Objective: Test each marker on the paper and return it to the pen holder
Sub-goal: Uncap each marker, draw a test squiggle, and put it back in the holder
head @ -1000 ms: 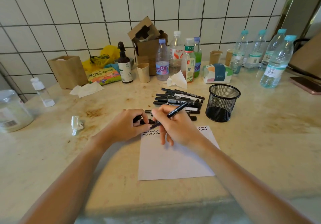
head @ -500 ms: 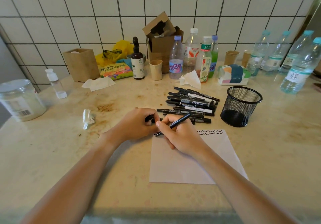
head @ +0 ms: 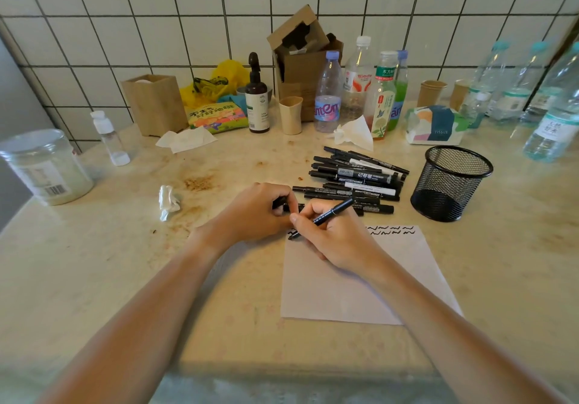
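A white paper (head: 354, 287) lies on the counter with rows of black squiggles along its top edge. My right hand (head: 338, 237) grips a black marker (head: 333, 212), its tip down on the paper's top left corner. My left hand (head: 257, 212) sits just left of it, fingers curled round a small black piece, apparently the marker's cap (head: 279, 203). A pile of several black markers (head: 357, 178) lies behind my hands. The black mesh pen holder (head: 451, 184) stands upright to the right of the pile and looks empty.
A crumpled tissue (head: 168, 201) lies left of my hands, a plastic jar (head: 44, 165) at the far left. Along the tiled wall stand bottles (head: 327, 90), a cardboard box (head: 302, 59), cups, a tissue pack (head: 435, 124) and water bottles (head: 551, 128).
The view has shifted, so everything sits further right in frame. My right hand with the marker has moved toward the paper's top left corner; my left hand stays beside it.
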